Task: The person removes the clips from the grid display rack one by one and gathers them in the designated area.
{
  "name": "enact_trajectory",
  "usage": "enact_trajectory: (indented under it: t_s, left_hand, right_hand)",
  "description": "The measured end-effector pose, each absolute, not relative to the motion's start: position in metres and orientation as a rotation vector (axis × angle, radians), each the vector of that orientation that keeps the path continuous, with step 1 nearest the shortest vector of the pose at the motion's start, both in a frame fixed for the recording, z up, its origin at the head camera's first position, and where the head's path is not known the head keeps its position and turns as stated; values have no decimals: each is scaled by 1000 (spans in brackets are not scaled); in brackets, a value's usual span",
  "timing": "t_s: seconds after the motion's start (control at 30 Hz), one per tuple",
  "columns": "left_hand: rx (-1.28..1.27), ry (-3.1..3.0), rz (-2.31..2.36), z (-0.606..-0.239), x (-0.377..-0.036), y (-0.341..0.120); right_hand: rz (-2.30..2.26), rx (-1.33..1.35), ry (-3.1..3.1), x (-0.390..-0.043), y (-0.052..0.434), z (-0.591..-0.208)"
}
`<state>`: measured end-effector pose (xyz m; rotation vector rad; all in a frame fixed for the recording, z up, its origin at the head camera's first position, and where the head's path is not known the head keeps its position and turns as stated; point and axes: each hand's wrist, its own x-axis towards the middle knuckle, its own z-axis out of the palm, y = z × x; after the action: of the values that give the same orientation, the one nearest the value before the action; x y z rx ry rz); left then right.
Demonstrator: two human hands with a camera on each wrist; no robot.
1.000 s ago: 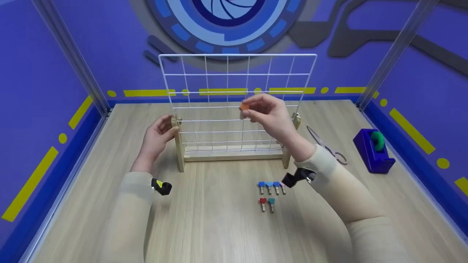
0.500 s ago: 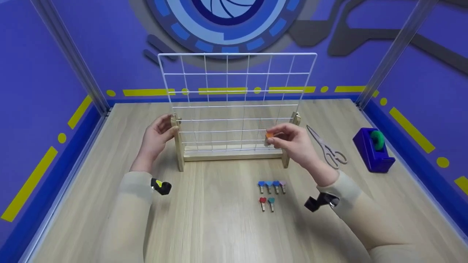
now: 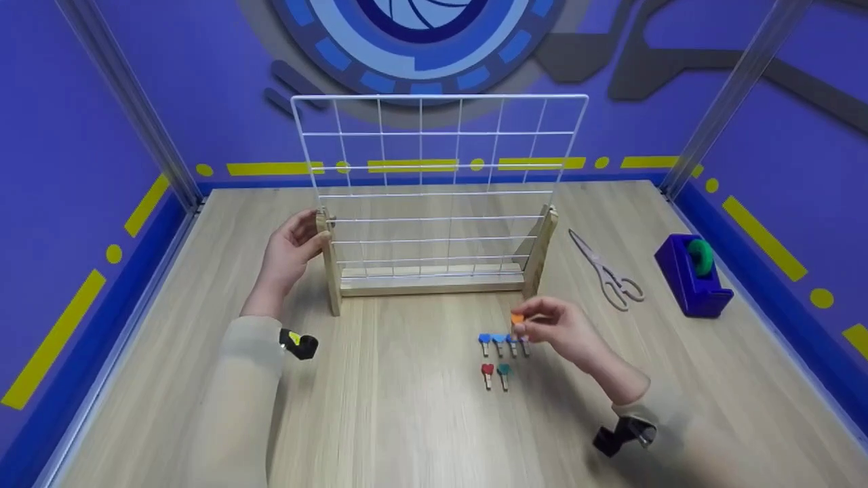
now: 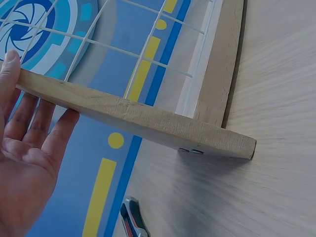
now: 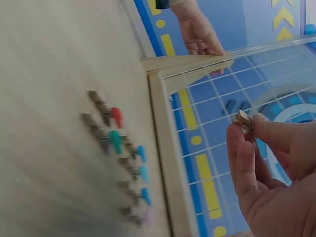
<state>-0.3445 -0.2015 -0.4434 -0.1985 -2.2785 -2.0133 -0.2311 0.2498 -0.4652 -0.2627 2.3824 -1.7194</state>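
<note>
My left hand (image 3: 286, 261) holds the left wooden post (image 3: 331, 278) of a stand that carries a white wire grid (image 3: 420, 133). Thumb and fingers lie on opposite sides of that post (image 4: 98, 101) in the left wrist view. In front of the stand's right end, my right hand (image 3: 566, 332) pinches a small wooden clothespin (image 3: 517, 318) with an orange top, above the table. The right wrist view shows the clothespin (image 5: 244, 120) between thumb and fingertips. Below lie several clothespins with heart tops in two rows, among them a red one (image 3: 487, 371) and a teal one (image 3: 504, 371).
Scissors (image 3: 607, 271) lie right of the stand, with a blue tape dispenser (image 3: 692, 278) holding green tape farther right. What looks like a utility knife (image 4: 132, 217) is partly visible in the left wrist view. Blue panels (image 3: 81, 169) enclose the table (image 3: 407, 407).
My right hand has come down from in front of the grid toward the clothespins on the table, with the orange clothespin still pinched. The left hand stays on the post.
</note>
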Motion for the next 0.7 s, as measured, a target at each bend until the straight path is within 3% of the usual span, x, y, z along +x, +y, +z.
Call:
enact_trajectory:
  t_s: [0.37,0.7]
  left_hand:
    - [-209,-2275,-2015,-442,-343,-202]
    - [-195,-2277,-2011,-444,-345,-202]
  right_hand:
    - [-1516,-209,2463,-209,261,-502]
    - [-1403,-128,2463,-207,255,-514]
